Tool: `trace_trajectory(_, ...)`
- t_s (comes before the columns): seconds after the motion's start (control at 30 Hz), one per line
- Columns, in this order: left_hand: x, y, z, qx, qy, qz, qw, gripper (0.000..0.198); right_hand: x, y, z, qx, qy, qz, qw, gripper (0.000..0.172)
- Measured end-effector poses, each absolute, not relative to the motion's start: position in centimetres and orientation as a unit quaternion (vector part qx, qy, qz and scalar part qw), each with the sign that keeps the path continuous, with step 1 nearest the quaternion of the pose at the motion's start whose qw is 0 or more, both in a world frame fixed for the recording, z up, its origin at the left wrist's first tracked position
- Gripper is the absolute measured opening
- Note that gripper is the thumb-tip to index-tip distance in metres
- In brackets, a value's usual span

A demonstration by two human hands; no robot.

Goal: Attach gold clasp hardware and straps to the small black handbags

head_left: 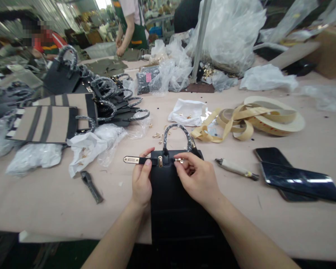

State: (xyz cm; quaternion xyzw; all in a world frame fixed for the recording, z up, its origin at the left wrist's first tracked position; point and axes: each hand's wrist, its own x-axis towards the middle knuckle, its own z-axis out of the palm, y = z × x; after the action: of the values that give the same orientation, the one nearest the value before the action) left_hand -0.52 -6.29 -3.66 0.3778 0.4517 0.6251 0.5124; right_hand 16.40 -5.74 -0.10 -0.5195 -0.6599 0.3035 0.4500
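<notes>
A black handbag lies at the table's front edge, its wrapped handle pointing away from me. My left hand grips the bag's left edge, pinching a black strap with a gold metal end plate that sticks out to the left. Beside that thumb a gold oval fitting sits on the bag. My right hand is closed in a pinch on a small gold metal piece near the handle's right base. Fingers partly hide this piece, so its exact kind is unclear.
Small gold hardware pieces lie beyond the bag. Several finished-looking bags pile up at left. To the right are a tape roll, a taped-handle tool and phones. A dark tool lies left. Co-workers stand behind.
</notes>
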Motion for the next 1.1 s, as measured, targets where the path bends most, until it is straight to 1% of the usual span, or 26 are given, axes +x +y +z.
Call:
trace_trajectory(0.03,-0.5,-6.3,-3.7,0.381,0.447,0.624,0.515,0.043,16.6,-5.9,-0.1,-0.524,-0.651,0.290,0.466,0.013)
trace_trajectory(0.1,-0.4,-6.4,-3.7,0.382,0.439,0.623,0.523,0.042,16.8,-6.0,0.0,-0.507,-0.663,0.245,0.492,0.012)
trace_trajectory(0.17,-0.4,-6.4,-3.7,0.377,0.432,0.622,0.533,0.041,17.0,-5.9,0.5,-0.467,-0.716,0.165,0.492,0.015)
trace_trajectory(0.23,-0.3,-6.4,-3.5,0.371,0.421,0.626,0.542,0.041,17.2,-5.5,1.4,-0.428,-0.775,0.082,0.458,0.017)
trace_trajectory(0.3,-0.1,-6.5,-3.3,0.365,0.403,0.630,0.554,0.041,17.4,-4.8,2.4,-0.395,-0.824,0.053,0.403,0.020)
trace_trajectory(0.37,0.1,-6.6,-3.1,0.364,0.385,0.630,0.567,0.041,17.6,-3.9,3.2,-0.362,-0.863,0.064,0.348,0.022)
trace_trajectory(0.47,0.3,-6.7,-3.1,0.365,0.381,0.628,0.572,0.040,17.8,-2.6,3.8,-0.316,-0.900,0.074,0.290,0.016)
trace_trajectory(0.63,-0.2,-6.8,-3.5,0.380,0.405,0.631,0.542,0.040,17.8,-1.6,3.6,-0.262,-0.928,0.067,0.257,0.017)
trace_trajectory(0.73,-0.7,-6.8,-3.8,0.400,0.427,0.623,0.519,0.040,17.9,-1.3,3.2,-0.247,-0.930,0.072,0.261,0.016)
trace_trajectory(0.9,-1.1,-6.3,-4.5,0.396,0.443,0.613,0.520,0.044,17.6,-1.4,2.0,-0.255,-0.921,0.080,0.283,0.017)
trace_trajectory(1.0,-1.3,-5.8,-4.4,0.369,0.457,0.625,0.514,0.048,16.6,-4.0,1.9,-0.341,-0.882,0.088,0.313,0.024)
trace_trajectory(1.1,-1.1,-6.5,-2.2,0.322,0.449,0.633,0.543,0.065,15.2,-8.1,2.4,-0.445,-0.810,0.143,0.354,0.037)
